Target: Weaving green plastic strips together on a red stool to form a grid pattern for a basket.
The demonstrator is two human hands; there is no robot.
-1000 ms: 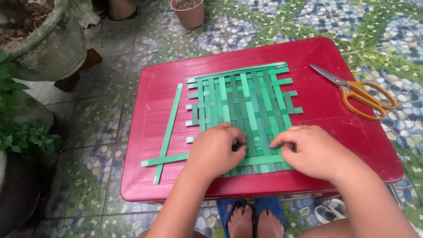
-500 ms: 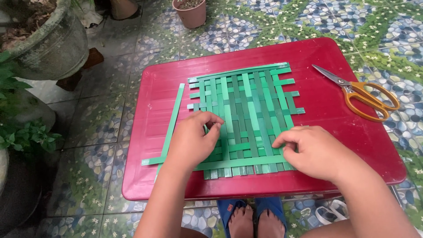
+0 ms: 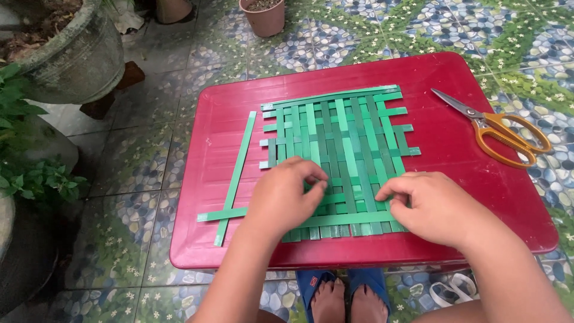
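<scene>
Both hands press on the near part of a green woven mat (image 3: 338, 143) lying in the middle of the red bench (image 3: 478, 179). The left hand (image 3: 286, 200) lies curled, fingertips pinching a strip; the right hand (image 3: 431, 206) pinches another at the mat's right edge. A loose green strip (image 3: 238, 170) lies left of the mat, scissors (image 3: 499, 130) to its right.

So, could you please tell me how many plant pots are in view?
2 for certain: a large grey pot at top left and a small terracotta pot at top centre. A third vessel's base shows at the top edge; others may be out of frame.
</scene>
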